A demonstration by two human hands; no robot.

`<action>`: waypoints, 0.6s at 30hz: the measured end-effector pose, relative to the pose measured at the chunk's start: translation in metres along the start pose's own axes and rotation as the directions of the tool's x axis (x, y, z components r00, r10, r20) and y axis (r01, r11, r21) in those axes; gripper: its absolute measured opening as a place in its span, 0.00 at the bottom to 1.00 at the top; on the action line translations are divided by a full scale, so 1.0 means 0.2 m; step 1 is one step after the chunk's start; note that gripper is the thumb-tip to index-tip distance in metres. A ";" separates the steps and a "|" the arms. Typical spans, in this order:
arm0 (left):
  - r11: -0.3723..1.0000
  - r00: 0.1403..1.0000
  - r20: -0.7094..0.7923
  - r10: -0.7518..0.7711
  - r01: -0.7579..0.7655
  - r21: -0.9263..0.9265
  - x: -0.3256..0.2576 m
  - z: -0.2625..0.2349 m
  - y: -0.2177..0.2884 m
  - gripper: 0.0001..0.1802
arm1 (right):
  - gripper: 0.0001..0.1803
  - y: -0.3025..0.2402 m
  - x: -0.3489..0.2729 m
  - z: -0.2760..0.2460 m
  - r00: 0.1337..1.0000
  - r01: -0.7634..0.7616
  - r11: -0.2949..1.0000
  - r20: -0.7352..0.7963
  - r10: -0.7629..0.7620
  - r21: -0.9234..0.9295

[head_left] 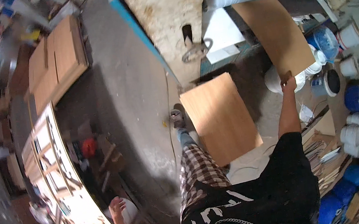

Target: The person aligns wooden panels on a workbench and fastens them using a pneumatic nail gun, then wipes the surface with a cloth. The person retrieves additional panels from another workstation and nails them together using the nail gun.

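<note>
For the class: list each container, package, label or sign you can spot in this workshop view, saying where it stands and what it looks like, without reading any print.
White tubs: stacked at right, round.
Blue drum: right, round, dark blue.
Blue bucket: upper right, speckled white inside.
White bucket: beside it, round.
White sheet: under the bench, flat, rectangular.
Signs or screens: none visible.

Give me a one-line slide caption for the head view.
Workshop from above: right hand grips a brown board, left hand rests on a white round object.

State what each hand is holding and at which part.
The right hand has its grip on the near bottom edge of a brown wooden panel. The left hand rests on a white rounded object; whether it grips it cannot be told.
</note>
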State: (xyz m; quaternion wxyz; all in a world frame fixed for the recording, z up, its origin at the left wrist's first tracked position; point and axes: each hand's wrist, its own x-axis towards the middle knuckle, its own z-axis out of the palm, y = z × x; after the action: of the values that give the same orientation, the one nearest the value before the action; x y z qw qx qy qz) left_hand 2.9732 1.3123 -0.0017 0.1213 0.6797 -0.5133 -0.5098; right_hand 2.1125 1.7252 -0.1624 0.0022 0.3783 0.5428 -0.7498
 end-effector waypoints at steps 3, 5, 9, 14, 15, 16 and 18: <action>0.998 0.989 0.132 -0.063 0.062 0.013 0.41 0.09 0.24 0.23 | 0.24 0.07 -0.05 0.06 0.996 0.063 0.997 -0.072 -0.059 0.053; 0.987 0.974 0.190 -0.120 0.096 0.132 0.62 0.13 0.40 0.18 | 0.25 0.08 -0.13 0.11 0.989 0.098 0.991 -0.119 -0.086 0.093; 0.991 0.919 0.390 -0.063 0.013 0.130 0.90 0.29 0.81 0.16 | 0.31 0.16 -0.03 0.15 0.979 0.195 0.969 0.026 -0.201 0.153; 0.967 0.923 0.369 -0.112 0.015 0.256 1.30 0.39 1.30 0.16 | 0.32 0.22 -0.12 0.42 0.984 0.173 0.948 0.005 -0.181 0.268; 0.982 0.849 0.493 -0.190 0.152 0.115 1.52 0.29 1.31 0.13 | 0.25 0.25 -0.15 0.52 0.987 0.144 0.958 0.032 -0.157 0.249; 0.955 0.759 0.612 -0.222 0.295 -0.019 1.74 0.17 1.31 0.11 | 0.20 0.30 -0.16 0.62 0.990 0.107 0.967 0.069 -0.126 0.231; 0.969 0.793 0.561 -0.239 0.229 0.090 1.99 0.18 1.55 0.13 | 0.17 0.36 -0.18 0.82 0.998 0.038 0.989 0.053 -0.046 0.144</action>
State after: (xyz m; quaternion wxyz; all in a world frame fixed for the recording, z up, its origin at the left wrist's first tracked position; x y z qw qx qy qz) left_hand 2.7476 0.8615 -0.0311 -0.1065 0.5564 -0.4426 -0.6951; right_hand 2.0756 1.5477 -0.1788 -0.0253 0.3446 0.4954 -0.7970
